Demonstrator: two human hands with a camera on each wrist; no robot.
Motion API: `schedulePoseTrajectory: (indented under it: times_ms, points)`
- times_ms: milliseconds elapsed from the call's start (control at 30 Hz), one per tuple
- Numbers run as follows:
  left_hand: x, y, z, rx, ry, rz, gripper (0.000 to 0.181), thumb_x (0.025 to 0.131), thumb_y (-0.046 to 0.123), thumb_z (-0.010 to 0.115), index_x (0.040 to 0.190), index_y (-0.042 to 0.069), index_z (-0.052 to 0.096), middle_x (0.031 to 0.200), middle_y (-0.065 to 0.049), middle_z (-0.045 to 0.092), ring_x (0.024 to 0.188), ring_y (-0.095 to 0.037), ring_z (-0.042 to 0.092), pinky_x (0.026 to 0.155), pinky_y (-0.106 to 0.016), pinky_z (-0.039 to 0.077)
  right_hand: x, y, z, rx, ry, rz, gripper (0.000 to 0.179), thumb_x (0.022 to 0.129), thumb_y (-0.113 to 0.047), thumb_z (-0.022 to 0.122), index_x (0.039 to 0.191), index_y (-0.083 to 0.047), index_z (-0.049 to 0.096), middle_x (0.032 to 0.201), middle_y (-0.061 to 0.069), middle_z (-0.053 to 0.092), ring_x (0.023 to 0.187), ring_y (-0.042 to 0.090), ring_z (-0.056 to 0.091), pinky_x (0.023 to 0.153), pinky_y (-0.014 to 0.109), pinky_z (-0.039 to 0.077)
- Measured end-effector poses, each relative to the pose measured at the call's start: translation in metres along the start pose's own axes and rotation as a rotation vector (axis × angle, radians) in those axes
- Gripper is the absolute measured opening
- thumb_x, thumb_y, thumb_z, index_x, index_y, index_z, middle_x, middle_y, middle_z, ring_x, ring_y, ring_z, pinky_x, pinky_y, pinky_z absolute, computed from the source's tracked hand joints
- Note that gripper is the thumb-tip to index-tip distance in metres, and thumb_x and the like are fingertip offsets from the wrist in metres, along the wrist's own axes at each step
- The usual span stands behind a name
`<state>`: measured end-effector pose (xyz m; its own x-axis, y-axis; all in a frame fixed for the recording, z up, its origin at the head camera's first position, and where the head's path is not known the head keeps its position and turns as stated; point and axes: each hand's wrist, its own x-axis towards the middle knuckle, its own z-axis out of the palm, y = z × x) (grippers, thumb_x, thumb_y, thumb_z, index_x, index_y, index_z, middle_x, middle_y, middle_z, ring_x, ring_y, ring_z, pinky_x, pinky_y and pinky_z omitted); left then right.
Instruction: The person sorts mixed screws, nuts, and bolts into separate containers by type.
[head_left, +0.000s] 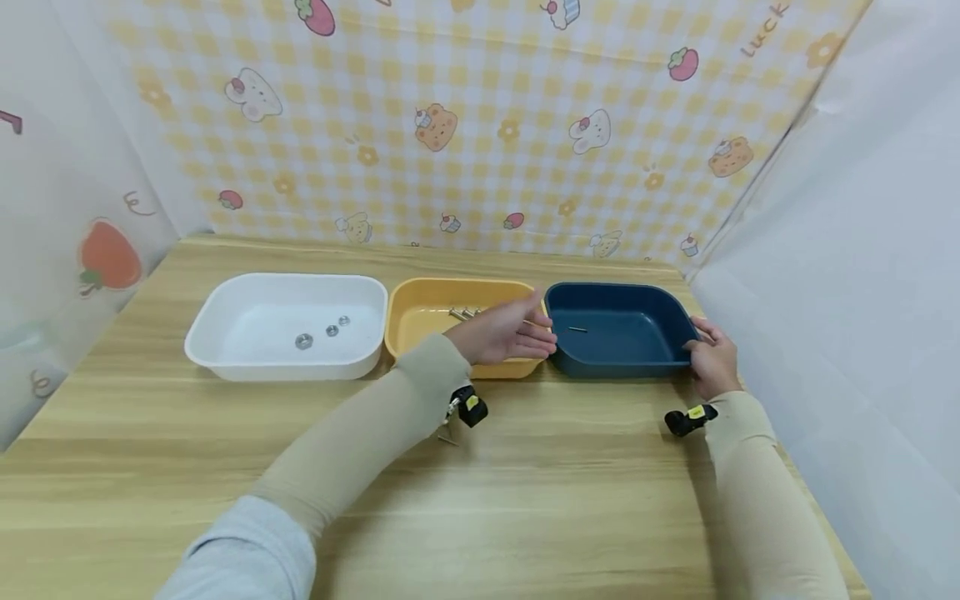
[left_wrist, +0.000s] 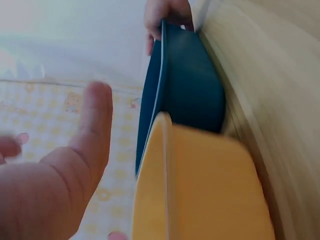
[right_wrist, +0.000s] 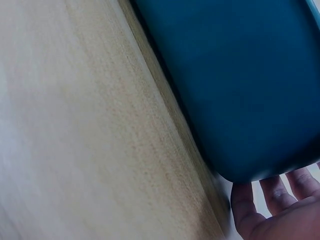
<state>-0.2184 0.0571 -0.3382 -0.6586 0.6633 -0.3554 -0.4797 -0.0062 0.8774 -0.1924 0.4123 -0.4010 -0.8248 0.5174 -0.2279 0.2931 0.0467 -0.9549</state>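
Note:
My right hand grips the right end of the dark blue bin, thumb at the rim. In the right wrist view, its fingers lie against the bin's outer end wall. A thin metal pin or screw lies inside this bin. My left hand is over the right part of the yellow bin, fingers extended toward the blue bin's left end. The left wrist view shows a straight finger apart from both rims. Several screws lie in the yellow bin, partly hidden by my left hand.
To the left stands a white bin with three metal nuts. A small screw lies on the wooden table below my left wrist. Behind the bins hangs a yellow checked cloth; a white wall rises at right.

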Motion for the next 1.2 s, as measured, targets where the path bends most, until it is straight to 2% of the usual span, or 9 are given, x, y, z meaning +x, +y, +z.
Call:
schedulePoseTrajectory:
  times_ms: [233, 333, 467, 600, 667, 833, 900, 1100, 1200]
  points:
    - [-0.037, -0.015, -0.025, 0.457, 0.009, -0.001, 0.040, 0.102, 0.024, 0.053, 0.118, -0.012, 0.056, 0.114, -0.027, 0.062, 0.090, -0.028, 0.066, 0.083, -0.038, 0.055, 0.000, 0.000, -0.002, -0.028, -0.032, -0.006, 0.063, 0.091, 0.006, 0.044, 0.149, -0.019, 0.040, 0.150, 0.015, 0.035, 0.040, 0.010, 0.033, 0.040, 0.024, 0.029]
    - [-0.052, -0.024, -0.035, 0.638, 0.026, -0.026, 0.035, 0.099, 0.024, 0.057, 0.105, -0.010, 0.063, 0.101, -0.022, 0.067, 0.082, -0.024, 0.067, 0.080, -0.038, 0.056, 0.000, 0.001, -0.004, -0.015, -0.035, -0.002, 0.063, 0.092, 0.006, 0.044, 0.149, -0.020, 0.041, 0.151, 0.015, 0.035, 0.044, 0.009, 0.039, 0.040, 0.024, 0.029]
    - [-0.070, -0.036, -0.045, 0.971, 0.058, -0.053, 0.027, 0.097, 0.026, 0.061, 0.088, 0.002, 0.068, 0.081, -0.010, 0.068, 0.071, -0.019, 0.064, 0.069, -0.033, 0.054, -0.001, 0.001, -0.004, 0.003, -0.023, -0.001, 0.061, 0.091, 0.006, 0.046, 0.147, -0.020, 0.043, 0.144, 0.012, 0.041, 0.063, 0.008, 0.054, 0.042, 0.023, 0.033]
    - [-0.080, -0.048, -0.050, 1.264, 0.067, -0.053, 0.018, 0.093, 0.024, 0.067, 0.079, 0.014, 0.066, 0.076, 0.002, 0.063, 0.068, -0.015, 0.056, 0.062, -0.029, 0.047, -0.002, 0.000, -0.002, -0.013, -0.016, 0.001, 0.061, 0.091, 0.005, 0.047, 0.147, -0.021, 0.044, 0.145, 0.011, 0.041, 0.075, 0.008, 0.055, 0.045, 0.022, 0.036]
    - [-0.082, -0.053, -0.052, 1.331, 0.073, -0.042, 0.012, 0.090, 0.021, 0.071, 0.080, 0.017, 0.066, 0.078, 0.005, 0.061, 0.071, -0.014, 0.055, 0.063, -0.029, 0.046, -0.001, 0.000, -0.001, -0.027, -0.012, 0.004, 0.061, 0.091, 0.004, 0.047, 0.147, -0.022, 0.044, 0.148, 0.012, 0.040, 0.083, 0.009, 0.054, 0.047, 0.021, 0.038]
    - [-0.083, -0.059, -0.053, 1.380, 0.067, -0.032, 0.011, 0.082, 0.009, 0.077, 0.082, 0.018, 0.070, 0.078, 0.006, 0.061, 0.075, -0.013, 0.056, 0.071, -0.032, 0.049, 0.001, 0.001, 0.001, -0.056, -0.012, 0.005, 0.061, 0.092, 0.004, 0.046, 0.147, -0.022, 0.044, 0.152, 0.014, 0.035, 0.102, 0.012, 0.049, 0.056, 0.019, 0.042]
    - [-0.082, -0.061, -0.054, 1.395, 0.069, -0.034, 0.015, 0.080, 0.007, 0.079, 0.079, 0.017, 0.069, 0.076, 0.007, 0.061, 0.075, -0.013, 0.056, 0.074, -0.033, 0.049, 0.001, 0.002, 0.000, -0.066, -0.018, 0.000, 0.061, 0.092, 0.004, 0.046, 0.147, -0.022, 0.043, 0.152, 0.015, 0.034, 0.098, 0.011, 0.050, 0.055, 0.020, 0.041]
    - [-0.080, -0.065, -0.053, 1.423, 0.085, -0.013, 0.020, 0.078, 0.006, 0.081, 0.070, 0.017, 0.066, 0.072, 0.008, 0.059, 0.076, -0.013, 0.054, 0.078, -0.033, 0.048, 0.001, 0.001, -0.003, -0.049, -0.037, -0.015, 0.061, 0.093, 0.005, 0.045, 0.148, -0.021, 0.041, 0.153, 0.016, 0.032, 0.064, 0.007, 0.054, 0.045, 0.023, 0.033]
    - [-0.080, -0.068, -0.052, 1.422, 0.083, -0.003, 0.022, 0.078, 0.005, 0.080, 0.068, 0.016, 0.064, 0.070, 0.007, 0.058, 0.073, -0.013, 0.054, 0.072, -0.031, 0.048, 0.000, 0.002, -0.003, -0.039, -0.038, -0.006, 0.061, 0.093, 0.005, 0.045, 0.148, -0.021, 0.042, 0.152, 0.016, 0.033, 0.063, 0.008, 0.054, 0.044, 0.024, 0.032]
